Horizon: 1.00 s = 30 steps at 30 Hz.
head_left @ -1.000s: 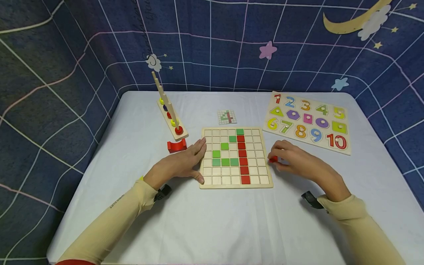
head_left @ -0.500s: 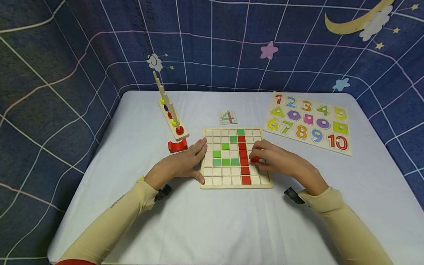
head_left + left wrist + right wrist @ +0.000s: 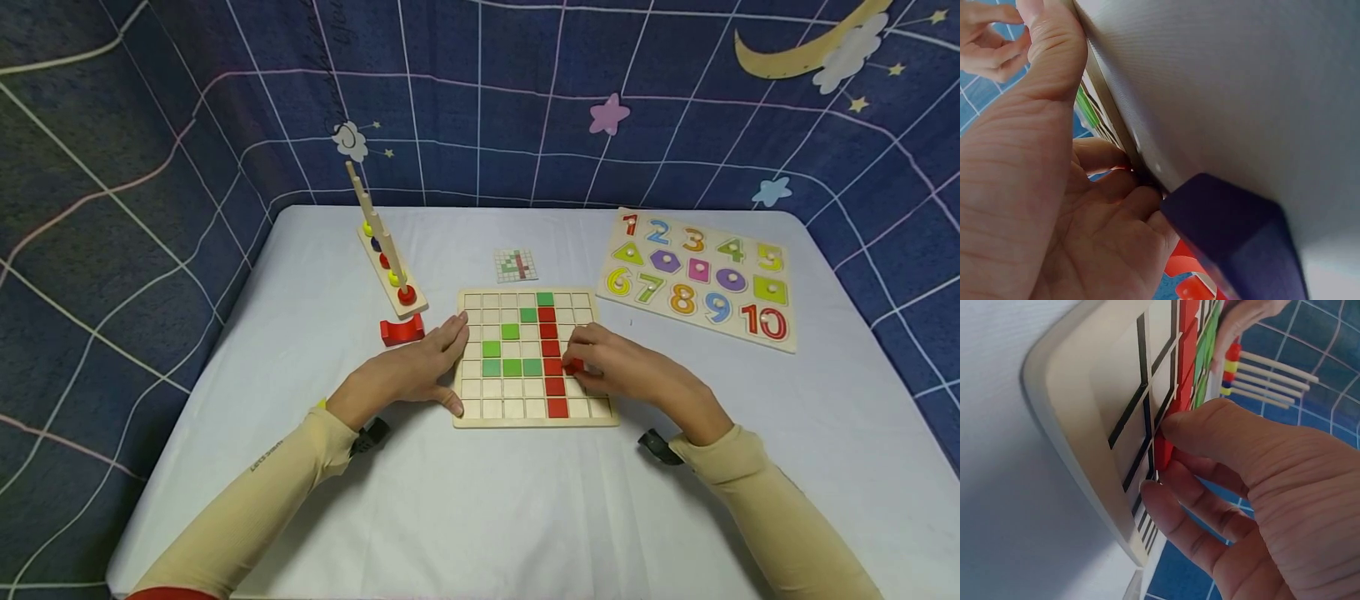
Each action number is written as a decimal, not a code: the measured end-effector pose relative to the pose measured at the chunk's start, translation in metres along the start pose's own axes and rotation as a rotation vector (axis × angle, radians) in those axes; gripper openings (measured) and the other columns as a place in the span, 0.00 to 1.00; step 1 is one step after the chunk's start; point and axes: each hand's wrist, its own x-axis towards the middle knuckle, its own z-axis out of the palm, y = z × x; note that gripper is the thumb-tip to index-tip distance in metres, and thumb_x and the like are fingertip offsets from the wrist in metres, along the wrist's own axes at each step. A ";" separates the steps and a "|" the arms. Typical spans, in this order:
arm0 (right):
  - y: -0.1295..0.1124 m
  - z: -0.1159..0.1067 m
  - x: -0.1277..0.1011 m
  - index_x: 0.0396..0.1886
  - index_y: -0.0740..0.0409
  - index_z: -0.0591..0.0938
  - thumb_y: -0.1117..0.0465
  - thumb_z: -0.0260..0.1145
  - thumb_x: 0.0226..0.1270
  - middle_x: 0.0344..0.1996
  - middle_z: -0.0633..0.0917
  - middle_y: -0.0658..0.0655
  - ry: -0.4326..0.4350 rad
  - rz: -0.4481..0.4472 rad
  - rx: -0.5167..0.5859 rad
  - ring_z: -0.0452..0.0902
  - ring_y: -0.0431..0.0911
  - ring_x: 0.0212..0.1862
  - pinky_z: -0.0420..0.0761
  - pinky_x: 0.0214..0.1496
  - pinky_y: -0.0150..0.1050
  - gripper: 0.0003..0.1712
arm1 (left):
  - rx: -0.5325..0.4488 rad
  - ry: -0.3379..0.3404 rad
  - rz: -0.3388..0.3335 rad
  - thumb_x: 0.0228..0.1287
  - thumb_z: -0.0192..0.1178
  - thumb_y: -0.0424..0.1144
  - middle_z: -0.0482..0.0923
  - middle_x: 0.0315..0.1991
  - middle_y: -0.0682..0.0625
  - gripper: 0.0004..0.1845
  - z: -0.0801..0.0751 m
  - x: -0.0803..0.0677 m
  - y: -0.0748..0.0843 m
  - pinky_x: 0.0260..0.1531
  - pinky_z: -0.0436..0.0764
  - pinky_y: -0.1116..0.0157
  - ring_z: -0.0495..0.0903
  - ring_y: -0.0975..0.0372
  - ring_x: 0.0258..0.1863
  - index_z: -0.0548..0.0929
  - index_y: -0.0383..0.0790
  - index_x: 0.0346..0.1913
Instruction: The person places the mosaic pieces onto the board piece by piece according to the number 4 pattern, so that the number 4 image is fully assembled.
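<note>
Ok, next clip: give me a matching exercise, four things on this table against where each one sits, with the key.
Things:
1. grid board
2. number puzzle
3. peg rack
4. red tile

Places:
A. far right of the table
B. pinched in the right hand, over the board beside the red column
C. far left, behind a red curved block
D. middle of the table, with the left hand resting on its left edge

Pairs: 1-D, 2-A, 3-C, 4-B
</note>
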 end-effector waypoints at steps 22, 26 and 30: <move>0.003 0.012 -0.003 0.40 0.63 0.90 0.74 0.77 0.65 0.42 0.89 0.56 0.137 -0.022 0.009 0.85 0.48 0.48 0.89 0.54 0.43 0.07 | 0.016 0.013 0.004 0.59 0.72 0.65 0.32 0.89 0.37 0.69 0.000 0.002 -0.006 0.86 0.58 0.50 0.40 0.45 0.90 0.42 0.30 0.87; 0.002 0.012 -0.004 0.40 0.62 0.90 0.74 0.77 0.65 0.42 0.89 0.55 0.138 0.001 0.015 0.85 0.47 0.48 0.89 0.51 0.42 0.07 | 0.015 0.021 0.010 0.59 0.72 0.65 0.32 0.89 0.37 0.69 0.000 0.002 -0.007 0.86 0.58 0.50 0.40 0.45 0.90 0.42 0.30 0.87; 0.001 0.012 -0.003 0.39 0.62 0.90 0.73 0.77 0.65 0.41 0.89 0.54 0.141 0.012 0.021 0.85 0.46 0.47 0.89 0.50 0.42 0.06 | 0.011 0.021 0.009 0.59 0.72 0.65 0.32 0.89 0.37 0.69 0.001 0.003 -0.007 0.86 0.58 0.50 0.40 0.44 0.90 0.42 0.30 0.87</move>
